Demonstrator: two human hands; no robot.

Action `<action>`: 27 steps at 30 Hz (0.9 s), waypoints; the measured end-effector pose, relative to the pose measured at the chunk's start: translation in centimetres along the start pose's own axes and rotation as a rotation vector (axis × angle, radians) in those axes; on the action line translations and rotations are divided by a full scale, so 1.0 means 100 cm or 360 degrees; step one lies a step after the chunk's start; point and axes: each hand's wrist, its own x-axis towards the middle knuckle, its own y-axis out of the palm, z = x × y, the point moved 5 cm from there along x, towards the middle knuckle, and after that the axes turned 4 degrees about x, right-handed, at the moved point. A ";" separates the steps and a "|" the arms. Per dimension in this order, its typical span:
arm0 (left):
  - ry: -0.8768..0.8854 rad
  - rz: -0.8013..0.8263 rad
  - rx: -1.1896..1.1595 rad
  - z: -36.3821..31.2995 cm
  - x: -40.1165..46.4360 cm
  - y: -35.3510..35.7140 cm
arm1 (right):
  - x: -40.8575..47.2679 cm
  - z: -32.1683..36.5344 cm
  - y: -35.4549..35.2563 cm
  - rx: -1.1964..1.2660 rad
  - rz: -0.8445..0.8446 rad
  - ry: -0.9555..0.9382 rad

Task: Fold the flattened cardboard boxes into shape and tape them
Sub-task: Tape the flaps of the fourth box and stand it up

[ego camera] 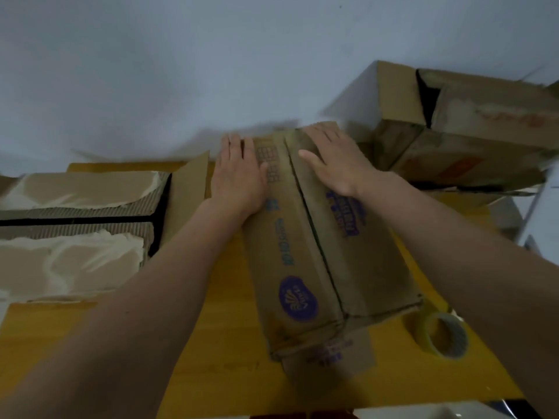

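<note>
1. Hands first: the left hand (237,173) lies flat, fingers straight and together, pressing on the left top flap of the cardboard box (320,246) near its far end
2. Right hand (335,160) is likewise flat, fingers straight and thumb spread toward the seam, pressing the right top flap at the far end; neither hand curls round anything
3. Both bare forearms reach in from the near edge, one on each side of the box
4. That box stands folded into shape in the middle of the yellow table (211,343), long axis running away from the camera; its two top flaps meet along a centre seam with a narrow dark gap, and blue-purple print and a round purple logo show on them
5. Tape roll (443,335) stands on its edge on the table just beside the box's near right corner
6. On the left of the table sits a torn-topped box (78,231), its surface paper ripped away to bare corrugation
7. Far right, against the pale wall (181,55), is a stack of boxes (472,131), the upper ones open
</note>
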 end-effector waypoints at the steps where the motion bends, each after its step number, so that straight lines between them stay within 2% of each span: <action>1: 0.0035 -0.0025 -0.0028 -0.012 -0.008 -0.003 | -0.018 -0.010 -0.003 0.0088 -0.0025 0.0015; 7: 0.0586 -0.0022 -0.0357 -0.140 -0.084 -0.012 | -0.134 -0.093 -0.003 0.0439 -0.0236 0.0361; 11: 0.1130 -0.0006 -0.0604 -0.224 -0.151 0.008 | -0.213 -0.152 0.020 0.0510 -0.0186 0.0659; 14: 0.1378 0.0210 -0.0642 -0.261 -0.197 0.048 | -0.267 -0.182 0.051 0.0573 -0.0177 0.0668; 16: 0.1309 0.0493 -0.0617 -0.270 -0.217 0.083 | -0.296 -0.196 0.081 0.0469 -0.0004 0.0754; 20: 0.0774 0.0996 -0.0497 -0.253 -0.232 0.149 | -0.337 -0.202 0.148 0.0490 0.0374 0.0792; 22: 0.0550 0.1192 -0.0452 -0.237 -0.238 0.167 | -0.347 -0.203 0.166 0.0226 0.0589 0.0791; 24: 0.0391 0.1273 -0.0507 -0.228 -0.242 0.177 | -0.349 -0.203 0.166 -0.0050 0.0649 0.0745; 25: 0.0333 0.1277 -0.0536 -0.225 -0.244 0.180 | -0.349 -0.202 0.164 -0.0025 0.0615 0.0728; 27: 0.0261 0.1123 -0.0525 -0.222 -0.244 0.179 | -0.347 -0.204 0.154 0.0442 0.0409 0.0790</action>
